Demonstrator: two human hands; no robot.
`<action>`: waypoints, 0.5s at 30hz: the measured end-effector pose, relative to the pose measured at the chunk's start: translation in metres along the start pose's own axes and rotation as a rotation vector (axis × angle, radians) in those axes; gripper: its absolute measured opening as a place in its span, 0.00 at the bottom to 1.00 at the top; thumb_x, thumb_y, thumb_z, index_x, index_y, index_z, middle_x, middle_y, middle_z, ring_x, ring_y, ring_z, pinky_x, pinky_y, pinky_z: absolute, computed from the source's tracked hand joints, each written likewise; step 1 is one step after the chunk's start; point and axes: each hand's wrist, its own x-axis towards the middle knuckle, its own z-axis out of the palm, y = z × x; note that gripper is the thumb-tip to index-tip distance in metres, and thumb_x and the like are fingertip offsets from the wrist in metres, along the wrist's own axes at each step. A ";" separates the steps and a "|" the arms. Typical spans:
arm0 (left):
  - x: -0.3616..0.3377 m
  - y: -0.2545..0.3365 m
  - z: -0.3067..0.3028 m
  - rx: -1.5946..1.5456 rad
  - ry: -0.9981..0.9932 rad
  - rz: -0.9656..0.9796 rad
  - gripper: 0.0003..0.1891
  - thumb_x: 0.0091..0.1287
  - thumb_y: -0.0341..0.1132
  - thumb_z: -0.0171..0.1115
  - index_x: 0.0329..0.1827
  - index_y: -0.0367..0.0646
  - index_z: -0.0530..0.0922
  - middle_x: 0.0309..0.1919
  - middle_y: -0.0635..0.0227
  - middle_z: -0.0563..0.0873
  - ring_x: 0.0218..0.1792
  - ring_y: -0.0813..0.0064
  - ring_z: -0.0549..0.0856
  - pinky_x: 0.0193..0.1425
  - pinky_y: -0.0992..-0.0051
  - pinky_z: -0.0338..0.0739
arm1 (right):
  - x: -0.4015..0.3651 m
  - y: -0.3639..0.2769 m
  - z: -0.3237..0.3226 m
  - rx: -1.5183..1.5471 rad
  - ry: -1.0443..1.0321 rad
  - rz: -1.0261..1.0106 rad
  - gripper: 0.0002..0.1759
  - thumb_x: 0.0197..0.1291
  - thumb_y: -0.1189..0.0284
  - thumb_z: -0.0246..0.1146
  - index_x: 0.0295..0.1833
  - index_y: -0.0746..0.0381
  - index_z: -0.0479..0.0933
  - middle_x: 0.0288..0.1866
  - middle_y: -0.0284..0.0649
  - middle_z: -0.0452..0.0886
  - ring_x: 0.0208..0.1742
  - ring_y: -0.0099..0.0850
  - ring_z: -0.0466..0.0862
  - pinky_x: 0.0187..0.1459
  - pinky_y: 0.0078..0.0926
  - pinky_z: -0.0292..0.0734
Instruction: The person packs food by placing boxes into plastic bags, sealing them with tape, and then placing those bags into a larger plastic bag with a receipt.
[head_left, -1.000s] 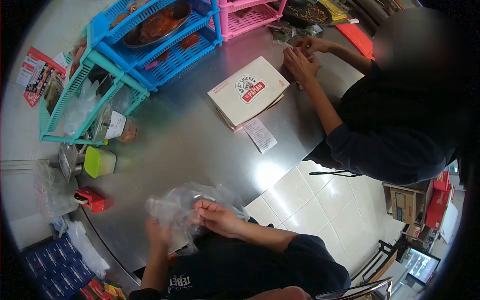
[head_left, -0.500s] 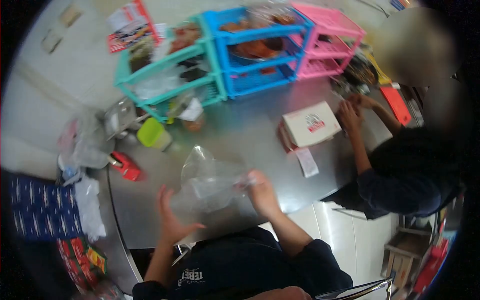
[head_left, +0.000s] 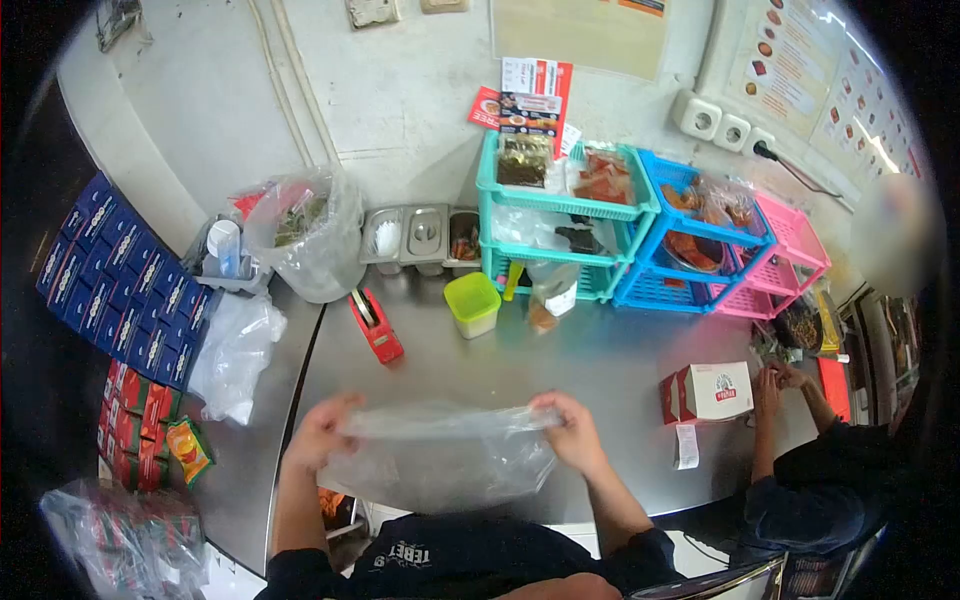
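Note:
A clear plastic bag (head_left: pixel 450 462) is stretched between my two hands above the front edge of the metal counter (head_left: pixel 560 390). My left hand (head_left: pixel 325 430) has its fingers curled on the bag's upper left corner. The upper right corner is pinched in my right hand (head_left: pixel 568 425). Beyond the bag stand a red tape dispenser (head_left: pixel 376 328) and a lime-green container (head_left: pixel 472 304). A white and red box (head_left: pixel 715 391) sits to the right, with a paper slip (head_left: pixel 686 447) in front of it.
Teal (head_left: pixel 560 205), blue (head_left: pixel 690 240) and pink racks (head_left: pixel 790 240) hold packets at the back. Metal trays (head_left: pixel 422 235) and a large plastic-lined tub (head_left: pixel 310 240) stand left of them. Blue boxes (head_left: pixel 120 275) are stacked far left. A co-worker's hands (head_left: pixel 778 380) are at the right.
The view has swung left and up. My left hand, open before, has closed on the bag, and the bag is now spread wide between both hands.

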 end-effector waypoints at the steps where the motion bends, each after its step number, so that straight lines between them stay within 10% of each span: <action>1: -0.007 -0.001 -0.016 -0.425 -0.289 -0.035 0.12 0.39 0.11 0.57 0.21 0.39 0.76 0.45 0.65 0.75 0.52 0.72 0.74 0.38 0.77 0.75 | 0.026 0.022 -0.013 -0.334 0.022 -0.125 0.14 0.44 0.89 0.56 0.38 0.64 0.77 0.36 0.38 0.78 0.37 0.29 0.78 0.38 0.22 0.72; 3: -0.006 -0.010 -0.027 -0.403 -0.292 -0.107 0.09 0.41 0.15 0.61 0.12 0.39 0.75 0.47 0.63 0.75 0.50 0.71 0.75 0.43 0.79 0.75 | 0.055 0.023 -0.012 -0.673 0.051 -0.260 0.13 0.47 0.87 0.57 0.40 0.64 0.77 0.37 0.38 0.79 0.37 0.28 0.78 0.39 0.23 0.73; 5: -0.004 -0.054 -0.034 0.071 -0.310 -0.613 0.05 0.42 0.20 0.64 0.22 0.40 0.79 0.51 0.55 0.73 0.48 0.66 0.77 0.45 0.74 0.76 | 0.084 -0.006 -0.005 -0.724 -0.439 -0.096 0.12 0.48 0.81 0.62 0.41 0.65 0.77 0.38 0.40 0.80 0.38 0.28 0.79 0.40 0.26 0.73; 6: -0.013 -0.077 -0.032 0.065 -0.309 -0.600 0.05 0.42 0.20 0.64 0.22 0.40 0.79 0.51 0.55 0.73 0.48 0.66 0.77 0.45 0.74 0.76 | 0.110 -0.018 -0.003 -0.784 -0.295 -0.255 0.14 0.48 0.78 0.63 0.43 0.64 0.77 0.40 0.44 0.80 0.40 0.35 0.79 0.41 0.29 0.73; 8: -0.033 -0.113 -0.030 1.035 -0.142 -0.250 0.14 0.43 0.26 0.65 0.37 0.41 0.80 0.57 0.51 0.69 0.47 0.57 0.79 0.47 0.66 0.76 | 0.190 -0.030 -0.009 -1.005 0.132 -0.588 0.17 0.49 0.71 0.63 0.47 0.61 0.77 0.44 0.50 0.78 0.43 0.44 0.79 0.43 0.33 0.73; 11: -0.032 -0.112 -0.024 1.289 -0.154 -0.245 0.26 0.45 0.30 0.64 0.52 0.43 0.73 0.60 0.52 0.66 0.47 0.52 0.78 0.49 0.60 0.75 | 0.305 -0.021 -0.034 -1.459 0.640 -0.880 0.19 0.49 0.66 0.63 0.48 0.60 0.76 0.47 0.51 0.77 0.44 0.50 0.78 0.49 0.53 0.68; 15: -0.025 -0.105 -0.028 1.253 -0.124 -0.145 0.30 0.47 0.31 0.62 0.57 0.43 0.69 0.60 0.54 0.65 0.46 0.51 0.79 0.46 0.60 0.76 | 0.356 -0.027 -0.045 -1.556 0.672 -0.681 0.18 0.48 0.65 0.64 0.46 0.60 0.77 0.45 0.49 0.78 0.46 0.49 0.77 0.50 0.47 0.68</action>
